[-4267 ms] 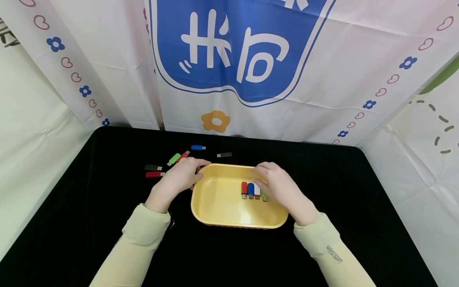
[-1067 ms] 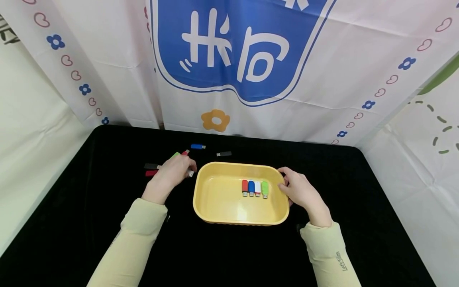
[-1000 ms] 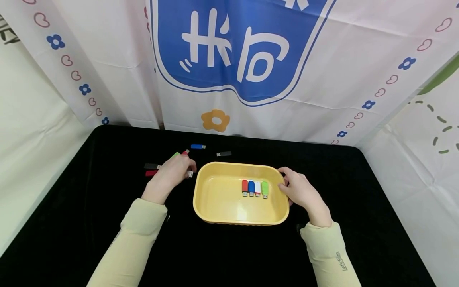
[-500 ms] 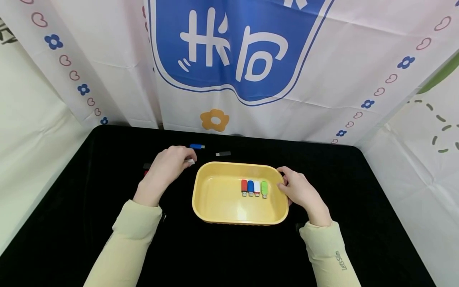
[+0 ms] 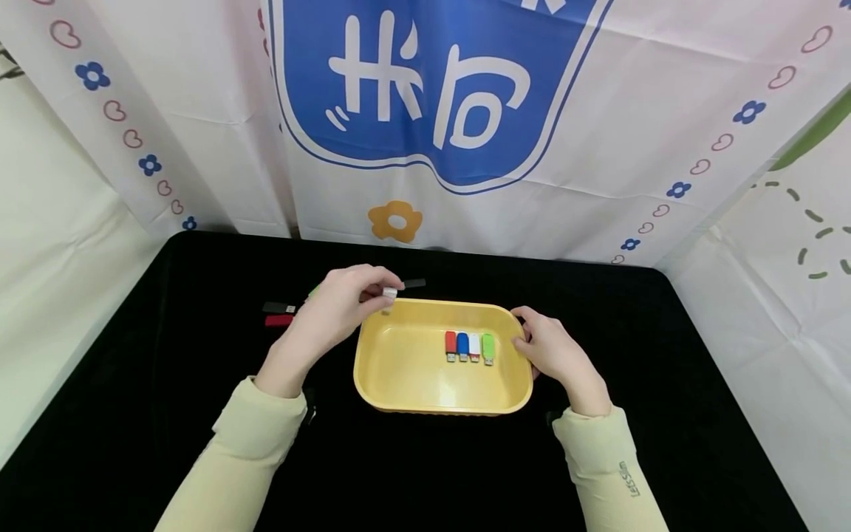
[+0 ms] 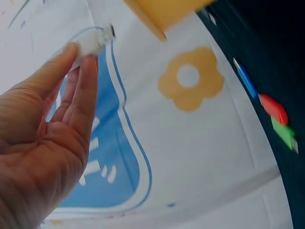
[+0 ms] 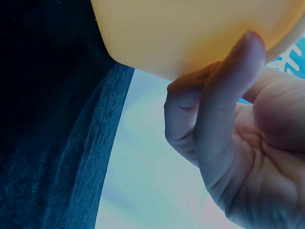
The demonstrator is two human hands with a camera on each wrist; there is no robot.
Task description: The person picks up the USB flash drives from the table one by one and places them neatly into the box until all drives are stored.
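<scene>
A yellow tray [image 5: 405, 384] sits mid-table on the black cloth. Inside it lie a red stick [image 5: 450, 344], a blue stick [image 5: 462, 345], a white stick [image 5: 474, 345] and a green stick [image 5: 488, 347], side by side. My left hand [image 5: 374, 292] pinches another white USB stick [image 5: 388, 292] above the tray's far left corner. The left wrist view shows that white stick [image 6: 93, 43] between thumb and fingertips [image 6: 66, 52]. My right hand [image 5: 523, 341] grips the tray's right rim; in the right wrist view its fingers [image 7: 228, 109] curl under the tray wall [image 7: 190, 33].
Loose sticks lie left of and behind the tray: a black one [image 5: 278, 307], a red one [image 5: 279, 321], a green one [image 5: 312, 292] half hidden by my hand, and a dark one [image 5: 414, 284]. White printed curtains enclose the table at the back and sides.
My left hand lifted a white stick off the cloth left of the tray and carried it right, over the tray's far left corner. My right hand moved from inside the tray to its right rim.
</scene>
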